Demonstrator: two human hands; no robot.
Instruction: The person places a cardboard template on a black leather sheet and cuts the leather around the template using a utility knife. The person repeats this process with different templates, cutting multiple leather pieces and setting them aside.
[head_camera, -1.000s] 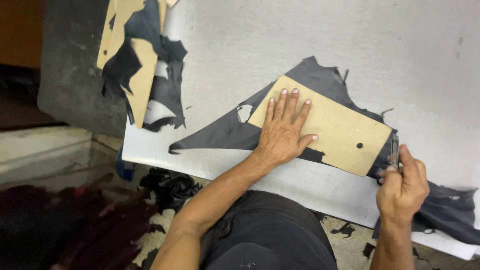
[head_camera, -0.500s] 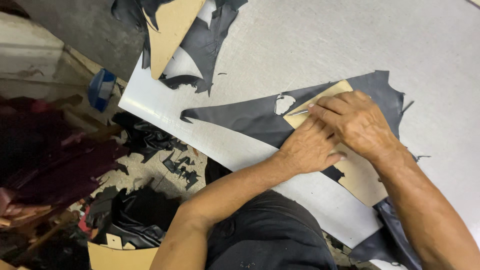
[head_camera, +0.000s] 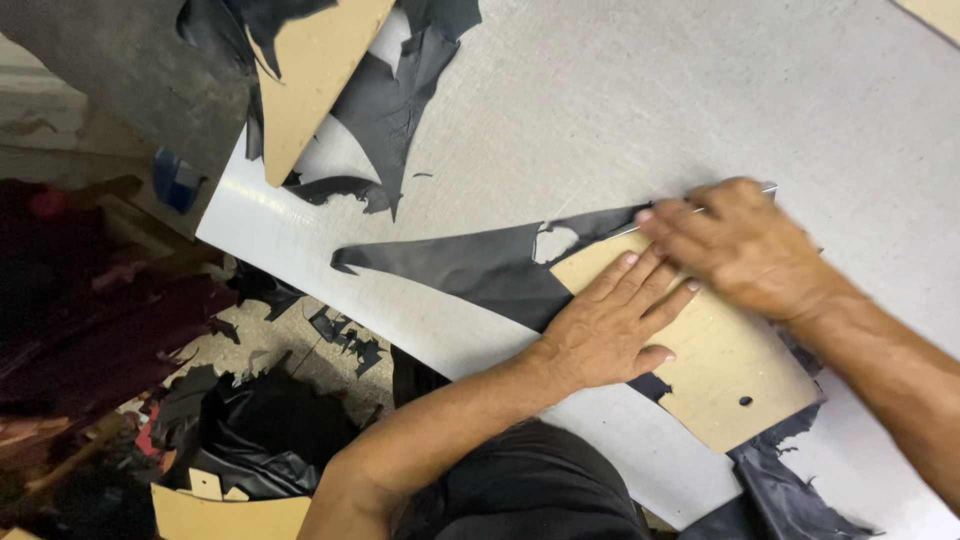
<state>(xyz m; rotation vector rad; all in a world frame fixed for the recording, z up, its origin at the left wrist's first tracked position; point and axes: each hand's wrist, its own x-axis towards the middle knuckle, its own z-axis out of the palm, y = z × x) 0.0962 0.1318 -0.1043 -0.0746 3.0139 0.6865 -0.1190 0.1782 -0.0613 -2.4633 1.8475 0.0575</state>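
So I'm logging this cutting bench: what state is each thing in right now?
Left hand: flat, pressing on the template.
Right hand: closed on a thin metal tool.
Cardboard template: flat on the leather.
Black leather piece: spread out, edges ragged, one hole.
Second template: lying on scraps.

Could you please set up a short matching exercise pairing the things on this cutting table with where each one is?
Things:
1. left hand
2. right hand
3. black leather piece
4. second cardboard template

Places:
A. at the table's top left, over dark scraps
B. pressed flat on the tan cardboard template
C. spread under that template
D. at the template's far edge, gripping a thin metal tool

Pairs: 1-B, 2-D, 3-C, 4-A
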